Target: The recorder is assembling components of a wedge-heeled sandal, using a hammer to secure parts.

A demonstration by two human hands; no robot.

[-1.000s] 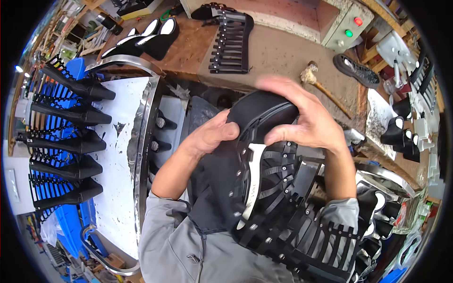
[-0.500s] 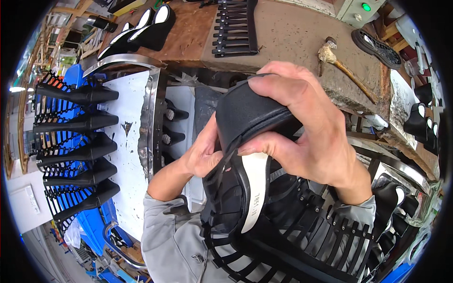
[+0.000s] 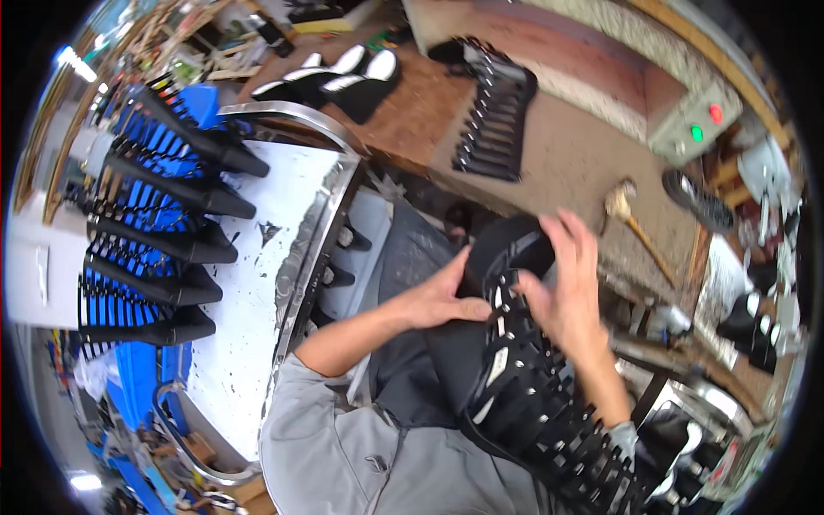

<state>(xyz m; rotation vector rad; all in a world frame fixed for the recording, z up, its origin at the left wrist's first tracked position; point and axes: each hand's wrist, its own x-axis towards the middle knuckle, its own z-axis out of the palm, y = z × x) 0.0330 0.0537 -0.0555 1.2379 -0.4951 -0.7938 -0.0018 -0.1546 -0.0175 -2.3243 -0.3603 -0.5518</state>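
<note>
Head view from beside the worker: where's the black strappy boot (image 3: 520, 386) lying?

– Across the person's lap, long axis slanting from the desk (image 3: 571, 142) side down toward the lower right. Its rounded end points away from the body, between both hands.

Which hand is nearer that end?

– Both sit near it, one on either flank. The right hand (image 3: 562, 300) reaches a little farther up; the left hand (image 3: 440, 300) is just below and to the left.

How does each grip stand?

– Left: thumb spread along the boot's side, fingers going out of sight behind, so it seems to have hold of it. Right: fingers and thumb curved well apart over the far rim. It's blurred; I can't tell whether that grip is closed.

And what's it made of?

– Matte black, leather-like material, smooth and cupped at the rounded end. Below that, narrow straps cross like ladder rungs, dotted with shiny studs, and a pale insole (image 3: 497, 365) shows through. On the desk lies a wooden-handled hammer (image 3: 650, 245).
</note>
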